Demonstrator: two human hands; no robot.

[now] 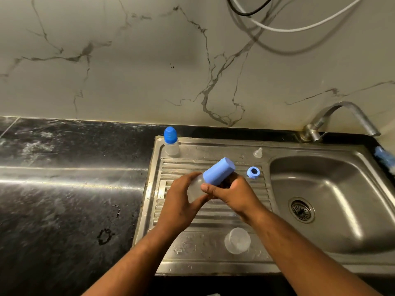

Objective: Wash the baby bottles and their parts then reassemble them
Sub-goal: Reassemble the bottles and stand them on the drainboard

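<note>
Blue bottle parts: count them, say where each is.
3. A dome cap on the small bottle at the drainboard's back left; tall cap on the bottle held by left hand and right hand; loose ring beside the basin. Hands may hide more.

LIGHT: moderate, warm, from overhead | GLARE: bright streak across black counter (64,178), sheen on sink basin (333,189) | SHADOW: soft, from cables (288,29) onto marble wall (149,60) | FOCUS: sharp centre — slight softness at edges | DISTORTION: wide-angle bowing at frame borders

Basin (342,199) lies open (tap (350,112) overhangs, blue ring (253,172) beside).
</note>
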